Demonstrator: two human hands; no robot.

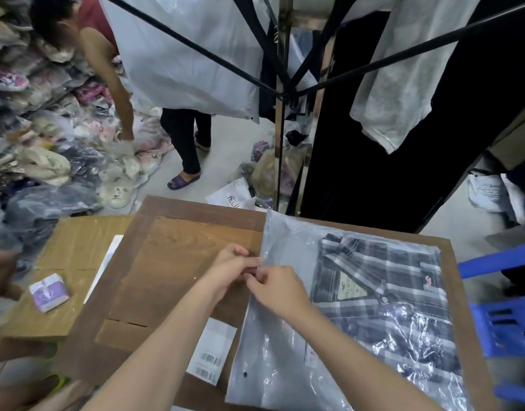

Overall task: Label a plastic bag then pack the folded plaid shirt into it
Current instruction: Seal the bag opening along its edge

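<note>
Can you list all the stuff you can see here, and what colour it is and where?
plastic bag: one, clear, on the right part of the table
plaid shirt: one, grey and white, folded inside the bag
table: one, brown wood, in the middle
barcode label: one, white, on the table left of the bag
cardboard box: one, tan, left of the table
small packet: one, purple and white, on the box
plastic chair: blue, at the right edge; count unclear
pile of bagged goods: many, mixed colours, on the floor at left
other person: one, dark trousers, bending over the pile
left hand: one, at the bag's left edge
right hand: one, pinching the same edge
</note>
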